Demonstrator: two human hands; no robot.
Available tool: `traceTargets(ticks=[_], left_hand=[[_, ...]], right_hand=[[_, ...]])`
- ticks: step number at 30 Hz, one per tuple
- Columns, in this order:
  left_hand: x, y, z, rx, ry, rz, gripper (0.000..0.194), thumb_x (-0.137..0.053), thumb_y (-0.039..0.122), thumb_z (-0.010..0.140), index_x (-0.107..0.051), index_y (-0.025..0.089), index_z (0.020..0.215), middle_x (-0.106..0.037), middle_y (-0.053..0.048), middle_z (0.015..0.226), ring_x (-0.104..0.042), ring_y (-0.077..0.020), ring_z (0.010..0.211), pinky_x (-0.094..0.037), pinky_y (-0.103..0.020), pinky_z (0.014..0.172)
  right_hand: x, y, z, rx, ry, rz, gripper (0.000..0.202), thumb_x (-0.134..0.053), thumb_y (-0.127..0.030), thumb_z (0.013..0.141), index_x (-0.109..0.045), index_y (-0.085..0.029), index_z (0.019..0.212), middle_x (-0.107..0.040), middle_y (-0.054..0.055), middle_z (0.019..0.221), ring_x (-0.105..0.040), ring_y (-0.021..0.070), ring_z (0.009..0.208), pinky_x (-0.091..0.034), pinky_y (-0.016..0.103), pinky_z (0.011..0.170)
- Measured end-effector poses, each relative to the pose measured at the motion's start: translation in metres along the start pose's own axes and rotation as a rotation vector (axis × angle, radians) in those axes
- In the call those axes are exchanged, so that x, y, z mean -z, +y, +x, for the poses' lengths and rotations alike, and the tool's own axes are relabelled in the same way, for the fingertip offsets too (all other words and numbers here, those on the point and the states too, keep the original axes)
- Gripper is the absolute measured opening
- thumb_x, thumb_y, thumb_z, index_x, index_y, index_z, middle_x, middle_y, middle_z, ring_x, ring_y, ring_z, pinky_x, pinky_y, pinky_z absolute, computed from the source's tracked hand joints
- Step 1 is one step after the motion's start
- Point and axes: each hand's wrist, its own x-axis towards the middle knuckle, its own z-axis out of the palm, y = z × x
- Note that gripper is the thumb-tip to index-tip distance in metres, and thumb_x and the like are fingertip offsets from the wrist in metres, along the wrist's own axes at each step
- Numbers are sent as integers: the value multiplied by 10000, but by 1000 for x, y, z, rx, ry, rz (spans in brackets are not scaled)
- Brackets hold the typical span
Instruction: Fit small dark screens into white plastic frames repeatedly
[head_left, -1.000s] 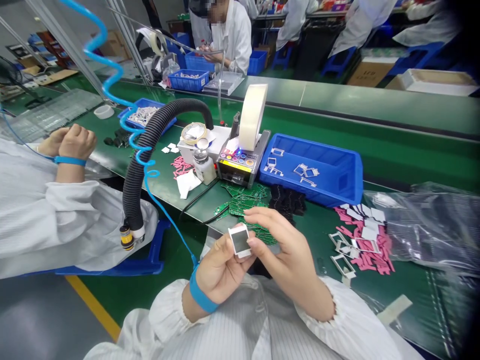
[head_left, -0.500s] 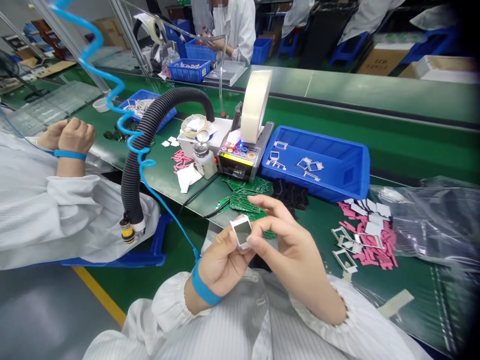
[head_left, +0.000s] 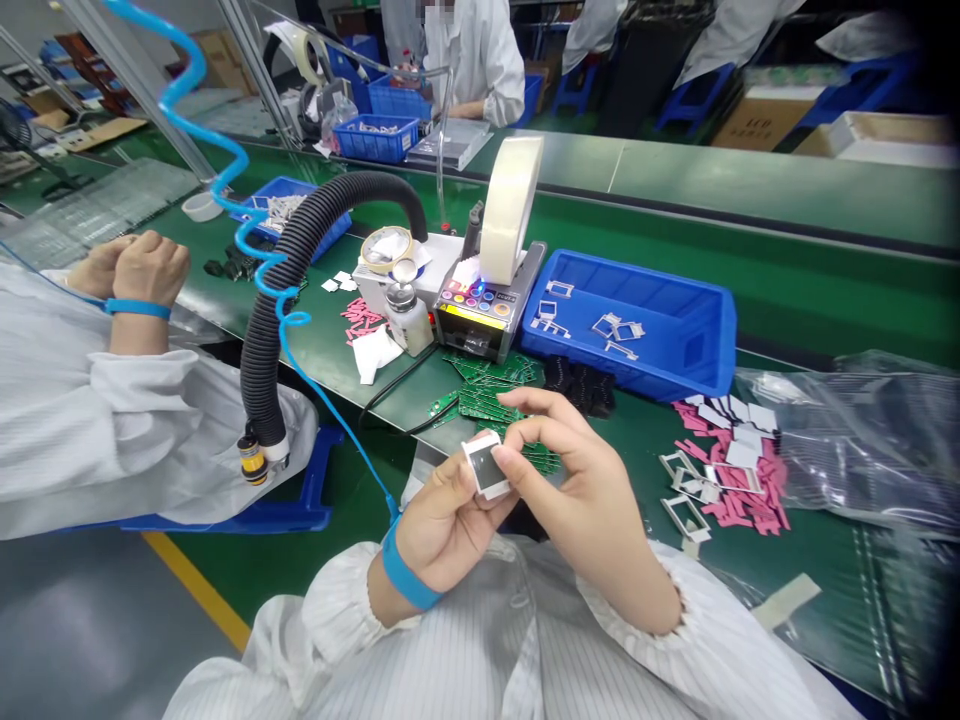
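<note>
A small dark screen in a white plastic frame [head_left: 489, 468] is held up in front of my chest. Its lower left edge rests between the thumb and fingers of my left hand [head_left: 442, 535], which wears a blue wrist strap [head_left: 406, 570] on a coiled cord. From the other side my right hand [head_left: 581, 490] pinches the upper right edge, its thumb tip lying over the screen's corner. Beyond the hands lie green circuit boards [head_left: 491, 400] in a pile and black parts [head_left: 577, 387] beside them.
A tape dispenser [head_left: 487, 310] stands behind the boards, with a blue bin [head_left: 645, 370] of white frames to its right. Pink strips [head_left: 757, 500] and loose frames lie farther right. A black hose [head_left: 259, 340] arches at left, near a co-worker's hands [head_left: 139, 270].
My right thumb has slid up from the frame's lower right edge to the screen's upper right corner. My left hand keeps its grip almost unmoved.
</note>
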Motion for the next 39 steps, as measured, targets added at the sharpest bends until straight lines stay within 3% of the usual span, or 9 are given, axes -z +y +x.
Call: traceTargets(ticks=[5, 9, 13, 19, 22, 26, 29, 34, 39], left_hand=[[3, 2, 2, -5, 122, 7, 212, -712, 229, 715, -676, 172, 916, -720, -10, 878, -645, -134, 859, -481, -238, 822], [14, 8, 2, 25, 213, 24, 124, -596, 203, 816, -686, 195, 901, -723, -4, 898, -642, -118, 890, -477, -219, 825], [32, 14, -2, -14, 207, 136, 128, -691, 229, 740, -713, 181, 856, -737, -18, 862, -657, -113, 825, -482, -212, 803], [39, 19, -8, 104, -84, 358, 281, -802, 249, 597, -735, 142, 848, -737, -41, 773, -652, -126, 735, -476, -211, 700], [34, 10, -5, 120, -105, 233, 442, -813, 291, 576, -698, 159, 983, -730, -48, 863, -656, -131, 771, -490, -225, 726], [32, -1, 1, 145, -62, 149, 354, -773, 263, 644, -681, 157, 969, -717, -37, 828, -656, -120, 722, -494, -219, 683], [42, 4, 8, 86, -20, 157, 423, -764, 252, 657, -634, 152, 1047, -720, -45, 872, -665, -137, 761, -504, -254, 764], [73, 24, 19, 0, 58, 140, 318, -745, 245, 679, -634, 119, 950, -705, -104, 1040, -658, -151, 925, -459, -232, 903], [82, 26, 21, -4, 179, 70, 121, -574, 184, 833, -653, 123, 902, -737, -93, 966, -684, -134, 866, -490, -257, 889]], right_hand=[[-15, 10, -6, 345, 152, -387, 155, -546, -257, 840, -568, -208, 985, -587, 127, 1193, -515, 282, 1144, -359, 501, 954], [-24, 20, -18, 618, -192, -606, 581, -523, -499, 841, -464, -121, 1279, -447, 173, 1385, -348, 360, 1297, -201, 603, 1045], [-18, 30, -26, 574, -334, -467, 588, -457, -543, 864, -462, -140, 1292, -482, 148, 1362, -393, 340, 1265, -234, 631, 1018], [-7, 33, -27, 488, -84, -194, 123, -535, -215, 871, -604, -231, 972, -694, 19, 994, -594, 170, 902, -354, 440, 940], [-4, 33, -30, 574, 4, -183, 158, -568, -110, 811, -604, -233, 904, -712, -24, 851, -587, 151, 790, -345, 425, 907], [4, 44, -36, 638, 8, -242, 122, -582, -267, 850, -612, -264, 968, -716, -26, 866, -595, 163, 796, -347, 415, 888], [11, 62, -31, 469, 3, -332, 276, -519, -428, 878, -602, -214, 1031, -695, 51, 951, -598, 196, 850, -385, 383, 792], [6, 89, -11, 165, -84, -802, 274, -543, -409, 866, -664, -164, 880, -677, 108, 858, -543, 245, 773, -338, 395, 688], [-5, 97, -2, 116, -107, -828, 205, -612, -350, 829, -663, -154, 797, -651, 108, 785, -536, 244, 761, -328, 371, 646]])
